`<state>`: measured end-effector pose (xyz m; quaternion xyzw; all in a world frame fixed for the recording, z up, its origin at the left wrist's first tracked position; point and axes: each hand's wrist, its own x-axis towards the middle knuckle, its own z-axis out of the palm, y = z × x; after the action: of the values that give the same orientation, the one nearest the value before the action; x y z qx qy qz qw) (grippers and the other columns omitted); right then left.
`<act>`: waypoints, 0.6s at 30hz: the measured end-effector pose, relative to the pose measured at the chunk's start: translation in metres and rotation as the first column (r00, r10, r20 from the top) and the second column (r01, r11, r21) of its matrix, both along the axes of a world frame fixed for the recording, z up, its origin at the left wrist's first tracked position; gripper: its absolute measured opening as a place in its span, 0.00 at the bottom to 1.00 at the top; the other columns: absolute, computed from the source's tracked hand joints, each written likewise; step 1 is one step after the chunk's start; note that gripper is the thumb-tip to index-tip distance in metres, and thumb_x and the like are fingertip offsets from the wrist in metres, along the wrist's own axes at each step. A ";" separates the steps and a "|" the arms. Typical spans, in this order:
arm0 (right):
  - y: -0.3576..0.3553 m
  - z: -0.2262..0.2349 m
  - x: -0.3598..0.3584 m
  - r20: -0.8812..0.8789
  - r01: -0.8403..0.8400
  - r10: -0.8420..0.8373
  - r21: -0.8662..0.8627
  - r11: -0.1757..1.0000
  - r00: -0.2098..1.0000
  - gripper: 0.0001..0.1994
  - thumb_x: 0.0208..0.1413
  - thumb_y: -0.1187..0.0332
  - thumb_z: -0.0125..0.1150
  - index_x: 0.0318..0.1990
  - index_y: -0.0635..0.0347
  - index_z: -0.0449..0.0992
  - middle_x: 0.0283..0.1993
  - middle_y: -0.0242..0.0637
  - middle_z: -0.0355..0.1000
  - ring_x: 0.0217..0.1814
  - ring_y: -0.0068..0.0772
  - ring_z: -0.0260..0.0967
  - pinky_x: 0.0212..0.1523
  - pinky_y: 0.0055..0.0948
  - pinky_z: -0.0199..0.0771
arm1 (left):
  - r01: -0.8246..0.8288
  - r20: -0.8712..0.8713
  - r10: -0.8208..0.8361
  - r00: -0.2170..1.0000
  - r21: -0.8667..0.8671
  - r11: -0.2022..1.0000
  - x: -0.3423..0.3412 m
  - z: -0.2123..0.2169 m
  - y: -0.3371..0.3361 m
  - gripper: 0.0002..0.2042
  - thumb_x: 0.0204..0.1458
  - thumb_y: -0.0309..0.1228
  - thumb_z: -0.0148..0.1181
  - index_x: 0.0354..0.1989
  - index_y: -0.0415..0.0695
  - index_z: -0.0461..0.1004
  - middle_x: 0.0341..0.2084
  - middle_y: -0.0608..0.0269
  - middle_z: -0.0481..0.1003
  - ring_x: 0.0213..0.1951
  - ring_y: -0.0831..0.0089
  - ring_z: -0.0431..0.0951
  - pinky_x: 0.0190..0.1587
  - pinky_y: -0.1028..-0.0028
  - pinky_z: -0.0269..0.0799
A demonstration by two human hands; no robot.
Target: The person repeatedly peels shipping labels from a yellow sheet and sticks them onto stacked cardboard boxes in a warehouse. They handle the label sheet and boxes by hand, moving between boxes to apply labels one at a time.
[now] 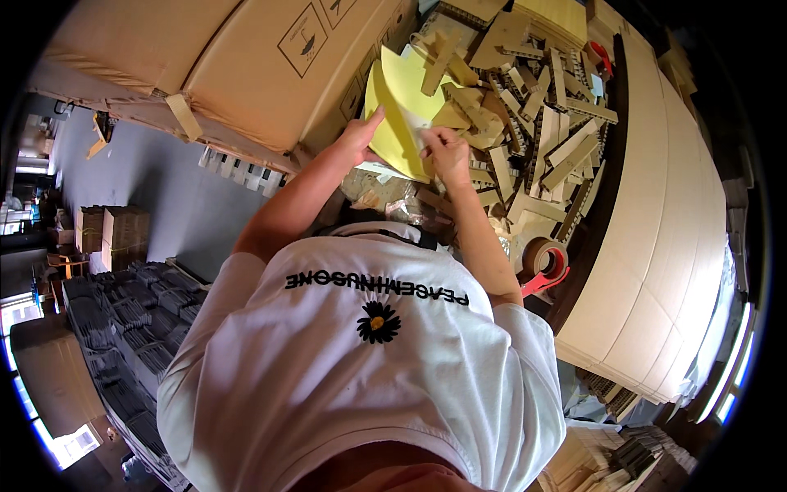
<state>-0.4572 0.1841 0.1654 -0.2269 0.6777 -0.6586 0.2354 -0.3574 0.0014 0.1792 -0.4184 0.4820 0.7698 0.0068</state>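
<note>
In front of my chest, my left hand (359, 138) grips a small stack of yellow paper sheets (393, 123) at its left edge, thumb over the top and the other fingers hidden beneath. The top sheet curls upward, and a pale, whitish underside shows along its bend. At the right side of the stack, my right hand (448, 156) has its fingers closed in a pinch by the sheet's lifted edge. Exactly what lies between those fingertips is too small to make out. Cut cardboard strips (471, 111) lie right beyond this hand.
A large cardboard box (270, 66) stands at the left. Many cardboard edge strips (566, 156) are heaped to the right. Nearer sits a red tape dispenser (548, 275) with brown tape, and another red dispenser (601, 59) lies farther back. A long cardboard-covered stack (656, 213) borders the right.
</note>
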 end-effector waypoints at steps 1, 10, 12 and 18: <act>0.003 -0.002 -0.006 0.009 0.082 -0.082 -0.028 0.996 0.997 0.09 0.62 0.68 0.61 0.33 0.66 0.76 0.19 0.31 0.70 0.21 0.20 0.69 0.24 0.22 0.66 | 0.003 0.023 -0.003 1.000 -0.011 1.000 0.001 -0.015 -0.005 0.27 0.61 0.49 0.58 0.57 0.36 0.70 0.47 0.49 0.78 0.47 0.53 0.81 0.45 0.50 0.82; 0.036 0.109 -0.002 -0.501 0.297 -0.376 -0.233 0.926 0.779 0.08 0.63 0.71 0.59 0.33 0.63 0.68 0.23 0.39 0.66 0.21 0.31 0.63 0.24 0.30 0.65 | 0.165 0.186 -0.025 0.982 -0.786 0.595 0.027 -0.124 -0.038 0.11 0.50 0.26 0.55 0.40 0.38 0.81 0.34 0.41 0.80 0.39 0.48 0.82 0.43 0.56 0.76; 0.054 0.131 -0.018 -0.650 0.383 -0.499 -0.325 0.864 0.574 0.08 0.66 0.70 0.57 0.35 0.61 0.68 0.25 0.32 0.69 0.20 0.18 0.65 0.21 0.20 0.63 | 0.128 0.146 -0.018 0.989 -0.793 0.595 0.024 -0.127 -0.037 0.11 0.51 0.27 0.55 0.40 0.40 0.80 0.35 0.40 0.79 0.40 0.43 0.80 0.43 0.54 0.75; 0.131 0.264 -0.058 -0.661 0.481 -0.681 -0.508 0.715 0.316 0.12 0.68 0.65 0.48 0.41 0.65 0.73 0.39 0.34 0.73 0.36 0.26 0.71 0.36 0.24 0.73 | 0.306 0.306 -0.062 0.950 -0.870 0.388 0.030 -0.145 -0.024 0.13 0.52 0.29 0.58 0.44 0.37 0.77 0.39 0.39 0.78 0.45 0.42 0.78 0.47 0.53 0.74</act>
<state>-0.5154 0.3147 0.4291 -0.2660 0.6632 -0.5839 -0.3853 -0.3269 -0.0230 0.0341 -0.3816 0.8609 0.3264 -0.0812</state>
